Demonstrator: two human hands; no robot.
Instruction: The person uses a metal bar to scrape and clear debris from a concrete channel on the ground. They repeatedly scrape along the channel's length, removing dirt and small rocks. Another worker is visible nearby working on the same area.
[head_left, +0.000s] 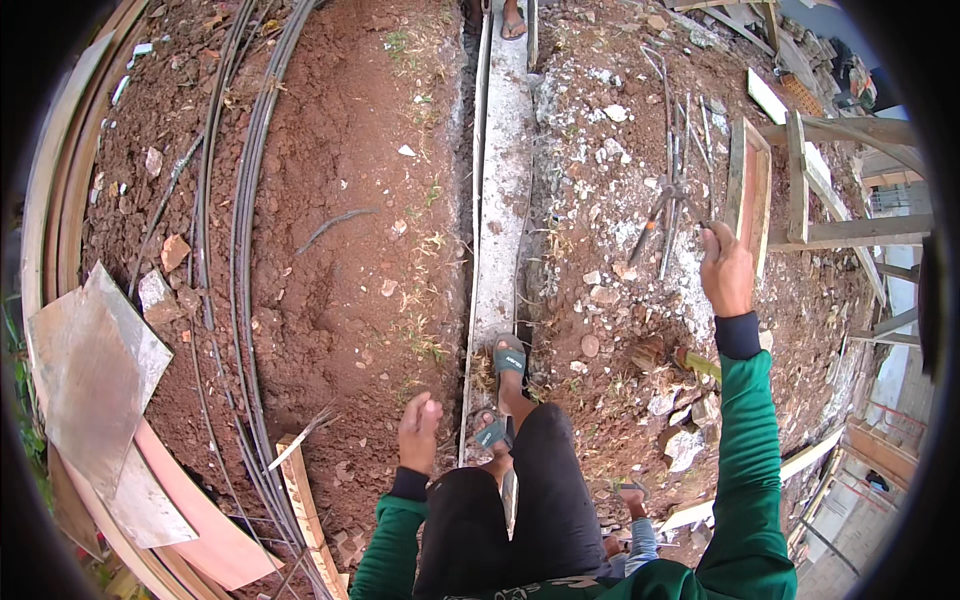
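My right hand [727, 270] reaches forward over the stony ground on the right, its fingers closed at the end of a dark tool that looks like pincers [672, 190]. One handle runs toward my fingers. The other, black with an orange band, points away to the left. My left hand [419, 432] hovers above my left knee with fingers curled in, and nothing shows in it. Beneath me, my feet in dark sandals [510, 355] stand on a narrow grey concrete strip [503, 180] edged by thin boards.
Long steel bars [243, 200] run along the left, beside plywood sheets [90, 370]. More thin bars [668, 130] lie near the pincers. Wooden frames [850, 235] stand at the right. Another person's foot [514, 22] is on the strip's far end; someone else's leg [637, 508] shows behind me.
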